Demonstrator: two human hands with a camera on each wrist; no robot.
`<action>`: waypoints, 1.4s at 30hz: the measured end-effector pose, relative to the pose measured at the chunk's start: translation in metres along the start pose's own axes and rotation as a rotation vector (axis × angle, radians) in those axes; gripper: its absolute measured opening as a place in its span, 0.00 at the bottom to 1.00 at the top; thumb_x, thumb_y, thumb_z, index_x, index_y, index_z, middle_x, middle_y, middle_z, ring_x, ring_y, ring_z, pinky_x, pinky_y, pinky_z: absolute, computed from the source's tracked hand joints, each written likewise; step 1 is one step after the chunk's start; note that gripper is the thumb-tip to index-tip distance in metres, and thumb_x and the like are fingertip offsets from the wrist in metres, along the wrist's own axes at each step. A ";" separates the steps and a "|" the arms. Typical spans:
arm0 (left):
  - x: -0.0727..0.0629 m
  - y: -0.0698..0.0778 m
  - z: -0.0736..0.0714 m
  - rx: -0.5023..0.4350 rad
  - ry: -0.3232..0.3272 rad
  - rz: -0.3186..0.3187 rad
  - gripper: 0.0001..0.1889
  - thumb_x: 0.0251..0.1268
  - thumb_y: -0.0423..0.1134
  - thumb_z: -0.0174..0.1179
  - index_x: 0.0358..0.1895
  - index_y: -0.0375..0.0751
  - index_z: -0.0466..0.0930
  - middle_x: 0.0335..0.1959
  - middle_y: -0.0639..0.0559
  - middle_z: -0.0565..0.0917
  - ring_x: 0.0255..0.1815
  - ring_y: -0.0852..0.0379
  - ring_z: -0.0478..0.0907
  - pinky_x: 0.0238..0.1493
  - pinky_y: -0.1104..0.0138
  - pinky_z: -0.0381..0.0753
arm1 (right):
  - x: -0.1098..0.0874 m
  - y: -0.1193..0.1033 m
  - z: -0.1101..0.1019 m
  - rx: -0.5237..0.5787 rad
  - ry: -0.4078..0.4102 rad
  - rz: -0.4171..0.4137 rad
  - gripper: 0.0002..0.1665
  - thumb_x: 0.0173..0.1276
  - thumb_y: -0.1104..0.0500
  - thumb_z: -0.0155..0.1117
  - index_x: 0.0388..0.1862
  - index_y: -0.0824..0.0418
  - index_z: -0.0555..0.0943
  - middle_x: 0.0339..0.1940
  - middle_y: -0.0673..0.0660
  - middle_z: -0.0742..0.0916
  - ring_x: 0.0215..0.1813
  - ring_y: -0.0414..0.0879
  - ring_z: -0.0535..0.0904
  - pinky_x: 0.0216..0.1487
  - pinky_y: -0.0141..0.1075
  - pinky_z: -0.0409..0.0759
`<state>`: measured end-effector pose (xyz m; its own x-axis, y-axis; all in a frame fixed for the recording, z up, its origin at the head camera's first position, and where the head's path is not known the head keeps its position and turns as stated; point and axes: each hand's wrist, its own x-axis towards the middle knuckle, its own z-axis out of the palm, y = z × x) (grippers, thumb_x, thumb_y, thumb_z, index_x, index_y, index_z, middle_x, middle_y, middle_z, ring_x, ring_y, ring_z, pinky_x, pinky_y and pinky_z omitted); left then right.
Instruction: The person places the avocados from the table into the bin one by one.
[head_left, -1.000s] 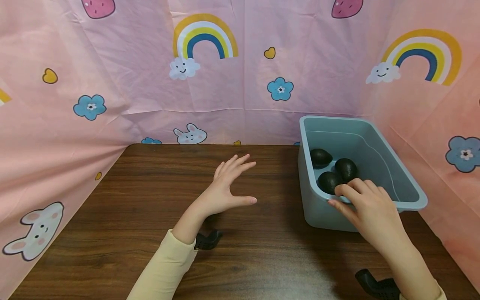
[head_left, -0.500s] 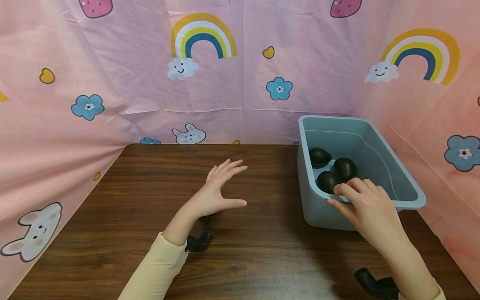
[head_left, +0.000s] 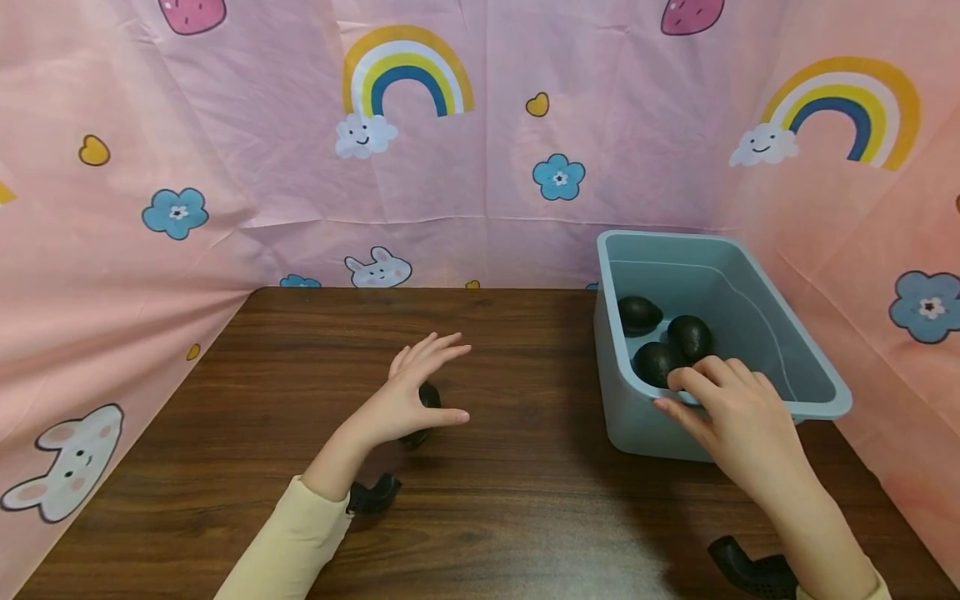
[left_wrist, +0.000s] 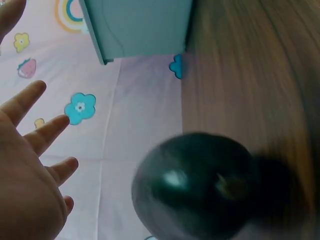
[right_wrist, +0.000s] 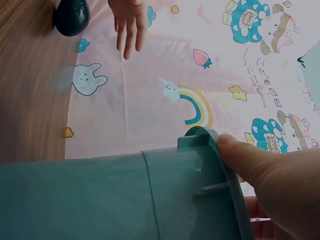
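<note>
My left hand (head_left: 396,407) hovers over the table with fingers and thumb spread, holding nothing. Partly hidden beyond it is a dark avocado (head_left: 430,396) on the wood. The left wrist view shows this avocado (left_wrist: 192,182) large, its stem end toward the camera and the palm apart from it. At the right, my right hand (head_left: 738,417) grips the near rim of a blue-grey plastic bin (head_left: 648,429), thumb outside and fingers over the edge. Inside the bin lie three dark avocados (head_left: 690,336), grouped toward its left side.
The brown wooden table (head_left: 510,517) meets a pink printed cloth (head_left: 487,192) at the back and both sides. Black wrist mounts (head_left: 375,494) stick out beneath both wrists. The bin stands close to the right-hand cloth.
My left hand has moved left and toward me, and the avocado behind it has come into sight. The right hand stays on the bin rim.
</note>
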<state>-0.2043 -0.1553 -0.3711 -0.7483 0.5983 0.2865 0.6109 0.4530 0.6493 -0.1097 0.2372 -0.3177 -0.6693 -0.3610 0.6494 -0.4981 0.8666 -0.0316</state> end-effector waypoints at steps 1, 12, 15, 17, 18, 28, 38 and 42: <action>-0.002 -0.002 0.000 0.000 0.000 -0.005 0.43 0.53 0.52 0.71 0.73 0.56 0.60 0.75 0.56 0.54 0.76 0.51 0.38 0.67 0.43 0.28 | 0.000 0.000 0.000 0.001 -0.001 0.001 0.36 0.71 0.29 0.37 0.35 0.54 0.81 0.29 0.49 0.77 0.30 0.47 0.69 0.27 0.40 0.63; -0.018 -0.017 -0.004 0.027 0.000 -0.044 0.43 0.52 0.53 0.72 0.72 0.57 0.61 0.75 0.55 0.53 0.76 0.48 0.39 0.66 0.42 0.27 | -0.001 0.001 -0.001 0.006 -0.012 0.002 0.27 0.68 0.33 0.51 0.36 0.54 0.81 0.30 0.49 0.77 0.31 0.46 0.69 0.28 0.40 0.63; -0.020 -0.021 -0.005 0.022 -0.009 -0.048 0.44 0.51 0.53 0.72 0.72 0.57 0.61 0.75 0.54 0.53 0.76 0.48 0.39 0.66 0.43 0.27 | -0.001 0.001 -0.001 0.008 -0.014 0.001 0.24 0.67 0.35 0.54 0.36 0.54 0.81 0.30 0.49 0.77 0.31 0.46 0.69 0.28 0.40 0.63; -0.022 -0.023 -0.005 0.013 -0.016 -0.052 0.44 0.51 0.53 0.72 0.72 0.57 0.60 0.75 0.54 0.53 0.76 0.48 0.39 0.67 0.43 0.27 | -0.001 0.000 -0.002 0.009 -0.013 0.001 0.25 0.68 0.34 0.53 0.36 0.54 0.81 0.30 0.49 0.77 0.31 0.46 0.69 0.28 0.40 0.63; -0.022 -0.024 -0.005 0.008 -0.019 -0.052 0.44 0.51 0.53 0.73 0.73 0.57 0.60 0.75 0.54 0.53 0.76 0.48 0.39 0.67 0.43 0.27 | -0.001 0.000 -0.002 0.009 -0.011 0.001 0.26 0.68 0.34 0.51 0.36 0.54 0.81 0.30 0.49 0.77 0.31 0.46 0.69 0.28 0.40 0.63; -0.025 -0.037 -0.003 -0.021 -0.054 -0.066 0.47 0.49 0.53 0.74 0.73 0.56 0.58 0.75 0.52 0.53 0.75 0.45 0.42 0.66 0.39 0.31 | 0.000 -0.001 -0.002 0.007 -0.010 0.002 0.24 0.67 0.35 0.54 0.36 0.54 0.81 0.30 0.48 0.77 0.31 0.46 0.69 0.28 0.40 0.63; -0.028 -0.049 -0.005 -0.036 -0.088 -0.117 0.49 0.46 0.50 0.75 0.74 0.53 0.58 0.75 0.48 0.53 0.74 0.43 0.44 0.66 0.40 0.33 | 0.000 -0.001 -0.002 0.005 -0.007 0.004 0.29 0.69 0.32 0.48 0.35 0.54 0.81 0.29 0.49 0.77 0.31 0.47 0.69 0.28 0.40 0.63; -0.029 -0.051 -0.005 -0.044 -0.116 -0.140 0.51 0.46 0.51 0.75 0.75 0.51 0.56 0.75 0.47 0.53 0.74 0.45 0.45 0.66 0.39 0.34 | 0.000 -0.001 -0.002 0.002 -0.002 0.003 0.34 0.70 0.29 0.40 0.35 0.54 0.81 0.29 0.49 0.76 0.30 0.47 0.69 0.27 0.40 0.63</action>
<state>-0.2150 -0.1994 -0.4095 -0.7889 0.6047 0.1099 0.4891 0.5094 0.7081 -0.1084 0.2366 -0.3162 -0.6715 -0.3592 0.6482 -0.4975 0.8668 -0.0350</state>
